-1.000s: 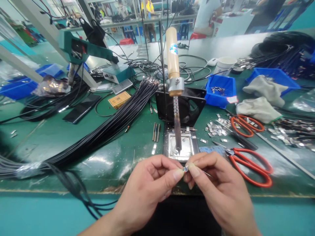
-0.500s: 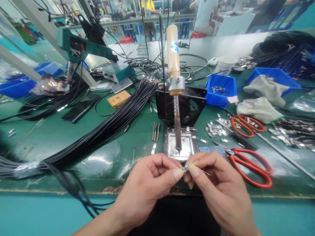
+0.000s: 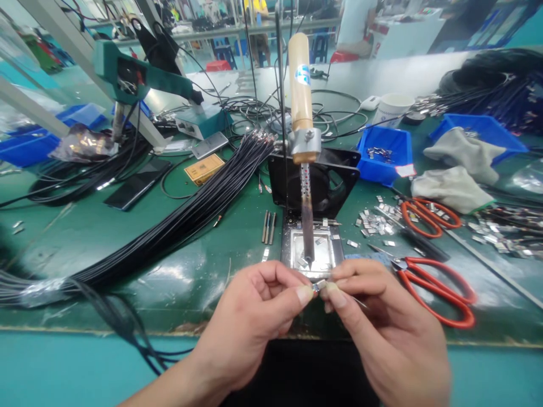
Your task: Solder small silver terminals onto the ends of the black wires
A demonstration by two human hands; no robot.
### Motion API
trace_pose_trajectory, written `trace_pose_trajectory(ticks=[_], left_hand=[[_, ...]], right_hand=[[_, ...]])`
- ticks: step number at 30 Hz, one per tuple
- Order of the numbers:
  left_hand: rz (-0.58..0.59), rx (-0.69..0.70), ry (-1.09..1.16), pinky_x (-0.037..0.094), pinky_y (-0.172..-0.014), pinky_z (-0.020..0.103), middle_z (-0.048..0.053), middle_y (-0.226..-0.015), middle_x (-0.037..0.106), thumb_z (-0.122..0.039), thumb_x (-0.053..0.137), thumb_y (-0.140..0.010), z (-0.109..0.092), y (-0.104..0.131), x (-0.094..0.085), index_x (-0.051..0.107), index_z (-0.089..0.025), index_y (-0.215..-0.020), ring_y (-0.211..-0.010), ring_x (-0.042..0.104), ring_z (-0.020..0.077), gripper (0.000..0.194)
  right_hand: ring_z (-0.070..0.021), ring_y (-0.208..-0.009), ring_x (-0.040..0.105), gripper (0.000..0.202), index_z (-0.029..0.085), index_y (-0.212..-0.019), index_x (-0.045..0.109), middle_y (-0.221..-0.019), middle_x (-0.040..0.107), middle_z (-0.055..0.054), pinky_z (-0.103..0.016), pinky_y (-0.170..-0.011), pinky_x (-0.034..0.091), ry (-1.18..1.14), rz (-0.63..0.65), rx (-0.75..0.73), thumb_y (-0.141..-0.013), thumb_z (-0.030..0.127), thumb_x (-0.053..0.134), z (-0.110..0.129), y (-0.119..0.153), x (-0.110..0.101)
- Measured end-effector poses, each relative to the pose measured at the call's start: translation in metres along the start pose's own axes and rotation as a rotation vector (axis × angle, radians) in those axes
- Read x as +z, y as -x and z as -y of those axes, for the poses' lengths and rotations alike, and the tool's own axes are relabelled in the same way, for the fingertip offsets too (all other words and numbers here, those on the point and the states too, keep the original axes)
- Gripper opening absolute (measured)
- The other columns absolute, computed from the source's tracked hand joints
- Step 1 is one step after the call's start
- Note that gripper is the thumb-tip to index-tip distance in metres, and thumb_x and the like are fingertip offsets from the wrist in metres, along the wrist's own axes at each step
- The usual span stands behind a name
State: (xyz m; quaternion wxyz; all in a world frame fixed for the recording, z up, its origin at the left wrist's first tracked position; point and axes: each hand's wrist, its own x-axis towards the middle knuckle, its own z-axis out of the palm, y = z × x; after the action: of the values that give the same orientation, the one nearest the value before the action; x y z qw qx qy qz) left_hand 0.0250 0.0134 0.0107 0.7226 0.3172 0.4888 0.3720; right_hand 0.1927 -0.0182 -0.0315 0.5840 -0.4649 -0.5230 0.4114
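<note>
Between my two hands is a small silvery metal piece (image 3: 319, 285). My left hand (image 3: 258, 316) pinches its left end between thumb and index finger. My right hand (image 3: 377, 322) is closed at its right end, and a thin wire (image 3: 358, 302) sticks out by the right fingers. Just beyond my fingertips, a soldering iron with a wooden handle (image 3: 300, 96) hangs upright in a clamp, its tip over a shiny metal tray (image 3: 326, 253). A black fan (image 3: 339, 175) stands behind the iron.
Red-handled scissors (image 3: 441, 288) and a second pair (image 3: 428, 217) lie right, near loose metal pieces (image 3: 375, 223). Behind are a blue bin (image 3: 384, 169) and gloves (image 3: 452, 189). A black cable bundle (image 3: 169, 232) crosses the left side, near a phone (image 3: 138, 183). People are in the background.
My fingertips have moved slightly apart, so more of the metal piece shows between them. The camera view has shifted a little.
</note>
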Motion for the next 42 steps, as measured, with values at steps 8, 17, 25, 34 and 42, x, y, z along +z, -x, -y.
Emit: trace_pose_trajectory(ticks=[8, 17, 25, 34, 42], left_hand=[[0.007, -0.015, 0.017, 0.019, -0.045, 0.021, -0.001, -0.071, 0.060, -0.027, 0.084, -0.082, 0.0006, -0.0019, -0.0010, 0.066, -0.014, -0.072, -0.049, 0.031, 0.0030, 0.025], [0.003, -0.033, 0.022, 0.017, -0.045, 0.022, 0.000, -0.072, 0.060, -0.025, 0.084, -0.081, -0.0005, -0.0045, -0.0018, 0.066, -0.013, -0.072, -0.049, 0.030, 0.0035, 0.023], [0.004, -0.042, 0.012, 0.017, -0.045, 0.023, 0.000, -0.074, 0.061, -0.025, 0.084, -0.080, -0.0014, -0.0053, -0.0015, 0.066, -0.014, -0.070, -0.049, 0.030, 0.0036, 0.024], [0.005, -0.043, 0.040, 0.016, -0.044, 0.022, 0.001, -0.076, 0.063, -0.023, 0.084, -0.079, -0.0026, -0.0074, -0.0013, 0.066, -0.013, -0.069, -0.047, 0.029, 0.0022, 0.023], [0.015, -0.029, 0.049, 0.019, -0.044, 0.021, 0.000, -0.072, 0.061, -0.021, 0.084, -0.079, -0.0052, -0.0095, -0.0015, 0.065, -0.012, -0.068, -0.048, 0.032, 0.0025, 0.023]], right_hand=[[-0.0175, -0.093, 0.070, 0.021, 0.026, -0.094, 0.073, -0.100, 0.073, -0.002, -0.027, -0.077, 0.059, 0.129, 0.028, -0.109, -0.087, 0.006, 0.074, -0.0014, -0.0020, -0.0040], [-0.0172, -0.087, 0.072, 0.016, 0.025, -0.090, 0.075, -0.097, 0.074, -0.002, -0.027, -0.074, 0.061, 0.179, 0.016, -0.110, -0.087, 0.010, 0.076, -0.0007, -0.0047, -0.0038], [-0.0163, -0.085, 0.072, 0.015, 0.026, -0.089, 0.076, -0.095, 0.074, -0.002, -0.026, -0.073, 0.061, 0.202, 0.011, -0.115, -0.087, 0.011, 0.077, 0.0005, -0.0068, -0.0029], [-0.0157, -0.085, 0.072, 0.015, 0.026, -0.089, 0.076, -0.096, 0.075, -0.001, -0.026, -0.074, 0.061, 0.214, 0.008, -0.118, -0.087, 0.012, 0.077, 0.0002, -0.0065, -0.0024], [-0.0185, -0.086, 0.072, 0.015, 0.026, -0.091, 0.077, -0.097, 0.075, -0.003, -0.030, -0.074, 0.062, 0.213, 0.013, -0.100, -0.087, 0.012, 0.077, -0.0022, -0.0080, -0.0015]])
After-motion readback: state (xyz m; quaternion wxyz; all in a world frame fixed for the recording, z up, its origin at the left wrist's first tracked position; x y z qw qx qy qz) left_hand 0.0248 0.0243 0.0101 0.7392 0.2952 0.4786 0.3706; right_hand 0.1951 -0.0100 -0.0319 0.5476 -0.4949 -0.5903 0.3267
